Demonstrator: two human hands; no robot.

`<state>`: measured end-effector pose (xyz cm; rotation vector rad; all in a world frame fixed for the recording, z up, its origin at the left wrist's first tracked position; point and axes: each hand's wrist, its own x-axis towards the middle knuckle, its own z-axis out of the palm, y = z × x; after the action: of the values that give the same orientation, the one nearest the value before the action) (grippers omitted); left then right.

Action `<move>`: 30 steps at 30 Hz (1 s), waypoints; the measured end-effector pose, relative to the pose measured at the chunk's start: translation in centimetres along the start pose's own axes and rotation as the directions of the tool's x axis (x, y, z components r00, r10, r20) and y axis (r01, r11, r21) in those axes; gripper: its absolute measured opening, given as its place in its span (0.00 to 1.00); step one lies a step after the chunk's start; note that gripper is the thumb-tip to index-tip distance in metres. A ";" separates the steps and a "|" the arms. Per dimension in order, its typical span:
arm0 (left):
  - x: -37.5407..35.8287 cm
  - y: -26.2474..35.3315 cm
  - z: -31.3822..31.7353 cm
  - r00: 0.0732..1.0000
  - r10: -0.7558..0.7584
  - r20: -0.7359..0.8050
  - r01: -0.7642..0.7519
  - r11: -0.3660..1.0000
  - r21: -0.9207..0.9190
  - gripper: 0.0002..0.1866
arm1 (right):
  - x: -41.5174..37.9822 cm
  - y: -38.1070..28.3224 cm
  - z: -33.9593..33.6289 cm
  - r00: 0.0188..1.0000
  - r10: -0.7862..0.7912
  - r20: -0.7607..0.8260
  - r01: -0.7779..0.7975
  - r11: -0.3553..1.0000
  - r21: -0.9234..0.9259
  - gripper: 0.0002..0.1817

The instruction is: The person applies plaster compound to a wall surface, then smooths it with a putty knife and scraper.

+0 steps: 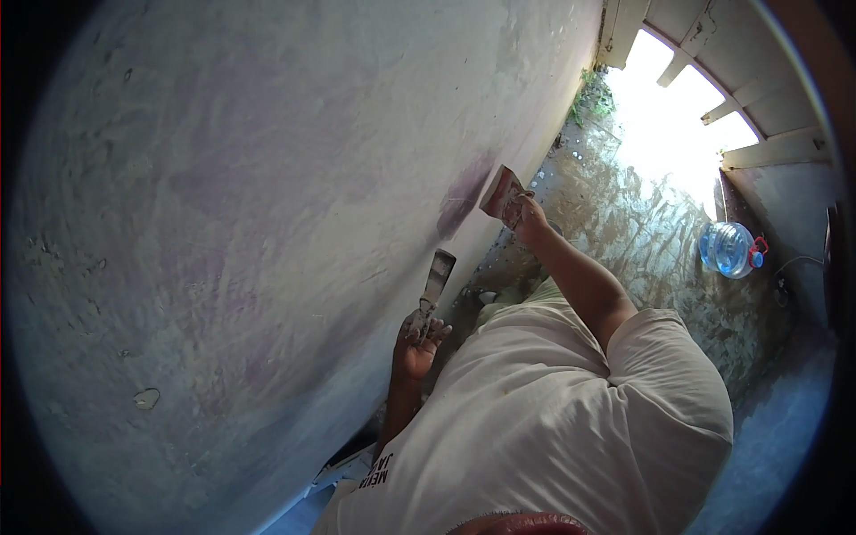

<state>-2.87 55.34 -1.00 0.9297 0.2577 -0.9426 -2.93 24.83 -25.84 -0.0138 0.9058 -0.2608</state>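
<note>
My left hand [419, 345], smeared with pale paste, is wrapped round the handle of a narrow putty knife [439, 273], whose blade points up along the wall. Farther up, my right hand [526, 214] grips a wider putty knife [501, 191]; its blade is coated with paste and is close to the wall [294, 178]. I cannot tell whether that blade touches it. Beside the two blades, a darker purplish patch [465, 196] shows on the whitish, smeared wall surface.
A clear blue water bottle [727, 250] with a red handle is at the right on the stained floor [660, 259]. Green plants [593, 96] grow near the wall's far end. Bright light enters past wooden boards [771, 147] at the top right.
</note>
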 end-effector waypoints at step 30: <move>-3.1 2.6 -9.5 0.979 -0.166 0.114 0.154 0.982 0.105 0.23 | -16.2 2.4 5.2 0.929 -0.014 0.371 0.038 0.998 -0.059 0.21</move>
<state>-0.92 65.20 -3.52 0.9447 0.1863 -1.1653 -7.83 30.32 -10.35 -0.1319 0.5365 -0.2431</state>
